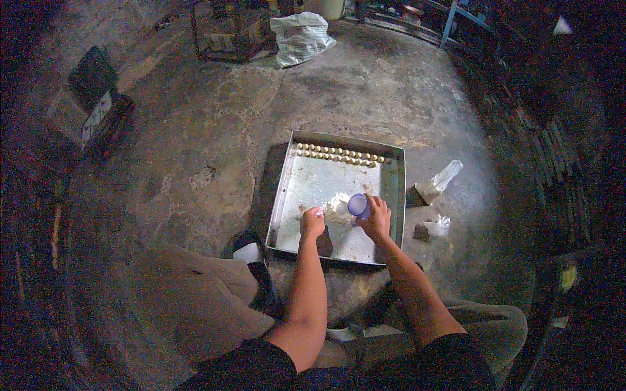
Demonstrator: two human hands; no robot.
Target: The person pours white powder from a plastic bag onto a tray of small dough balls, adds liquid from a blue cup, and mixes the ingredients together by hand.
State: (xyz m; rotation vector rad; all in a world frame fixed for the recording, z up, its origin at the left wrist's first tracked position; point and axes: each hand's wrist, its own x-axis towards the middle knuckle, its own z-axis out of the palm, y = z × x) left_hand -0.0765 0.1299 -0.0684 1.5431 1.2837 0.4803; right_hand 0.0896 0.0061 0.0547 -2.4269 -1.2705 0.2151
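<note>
Right hand (376,219): fingers clamped around right side of purple cup (357,204). Left hand (313,223): fingertips together on small pale item (319,212), kind unclear. Between both, just left of cup: white powder heap (335,208) on metal tray (306,186). Beyond: pale pieces (338,151) in rows.

- head cam's up on the wearer, tipped steeply down and a bit forward
- metal tray (303,189) sits around mid-frame, close enough that the left forearm (306,293) and right forearm (417,287) reach it from the bottom edge
- super wide fisheye, takes in floor (189,130) right up to a white sack (303,42)
</note>
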